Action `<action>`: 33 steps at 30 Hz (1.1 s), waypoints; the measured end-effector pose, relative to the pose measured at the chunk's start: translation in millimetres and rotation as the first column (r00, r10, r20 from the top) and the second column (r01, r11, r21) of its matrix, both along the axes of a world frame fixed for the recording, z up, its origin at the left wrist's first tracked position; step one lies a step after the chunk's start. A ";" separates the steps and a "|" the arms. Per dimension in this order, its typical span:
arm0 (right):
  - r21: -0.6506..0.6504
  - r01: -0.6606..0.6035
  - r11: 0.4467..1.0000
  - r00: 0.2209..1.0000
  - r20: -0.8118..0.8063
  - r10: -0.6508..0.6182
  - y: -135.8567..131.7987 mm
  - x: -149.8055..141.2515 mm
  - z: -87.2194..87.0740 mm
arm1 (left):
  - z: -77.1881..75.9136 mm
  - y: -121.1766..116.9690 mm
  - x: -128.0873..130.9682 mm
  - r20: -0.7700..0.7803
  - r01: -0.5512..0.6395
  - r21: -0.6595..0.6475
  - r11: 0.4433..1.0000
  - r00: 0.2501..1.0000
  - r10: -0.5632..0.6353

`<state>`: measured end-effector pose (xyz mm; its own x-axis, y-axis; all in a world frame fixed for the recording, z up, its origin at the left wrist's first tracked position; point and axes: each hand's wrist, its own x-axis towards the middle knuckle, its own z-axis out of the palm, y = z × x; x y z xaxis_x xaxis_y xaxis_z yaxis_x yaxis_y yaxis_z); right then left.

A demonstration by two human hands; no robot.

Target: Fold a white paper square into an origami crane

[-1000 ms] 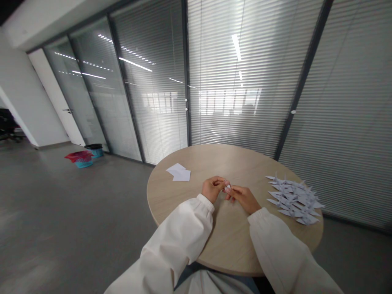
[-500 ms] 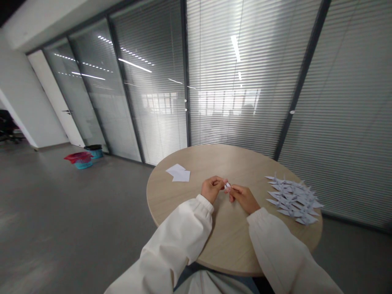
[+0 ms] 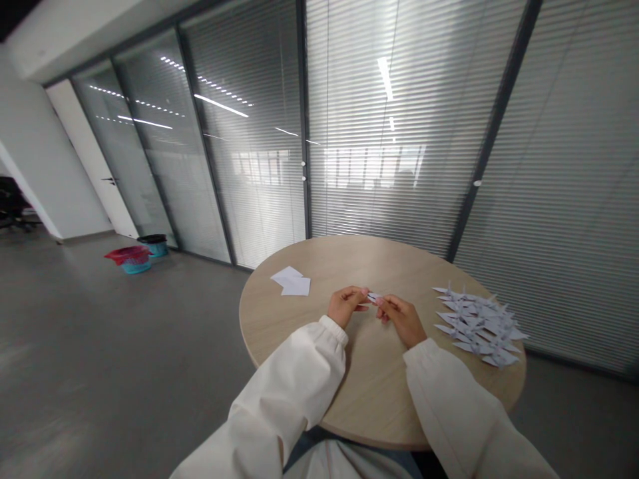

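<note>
A small piece of folded white paper (image 3: 373,297) is held just above the round table, mostly covered by my fingertips. My left hand (image 3: 346,304) pinches its left end, and my right hand (image 3: 401,316) pinches the right end between thumb and fingers. How the paper is folded is too small to make out. To the right on the table stand several folded paper cranes (image 3: 479,322), packed close together in rows. Flat white paper sheets (image 3: 295,286) lie left of my hands, partly overlapping.
The round wooden table (image 3: 369,256) stands close to a glass partition (image 3: 389,133) with blinds. On the floor at the left are a blue bin with a red liner (image 3: 130,259) and another blue bin with a black liner (image 3: 156,245).
The paper has turned from a steep tilt to lying more level between my hands. My right fingers have shifted slightly up and right along it; the cranes and sheets are unchanged.
</note>
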<state>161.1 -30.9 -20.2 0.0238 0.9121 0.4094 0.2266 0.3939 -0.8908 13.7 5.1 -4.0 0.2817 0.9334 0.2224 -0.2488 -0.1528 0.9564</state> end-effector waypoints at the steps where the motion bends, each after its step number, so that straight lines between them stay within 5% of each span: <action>1: 0.007 0.006 1.000 1.000 -0.003 -0.006 -0.4 0.1 0.4 | -0.7 0.7 0.0 0.011 0.012 -0.015 1.000 1.000 -0.012; 13: 0.013 -0.037 0.999 0.994 -0.103 0.038 3.8 2.4 -5.6 | -2.7 2.0 -0.2 0.081 0.124 -0.092 0.988 0.990 -0.117; 33: -0.017 -0.230 0.973 0.927 -0.309 0.213 -1.2 0.1 -2.0 | -5.2 1.6 1.2 0.072 0.120 -0.080 0.989 0.991 -0.114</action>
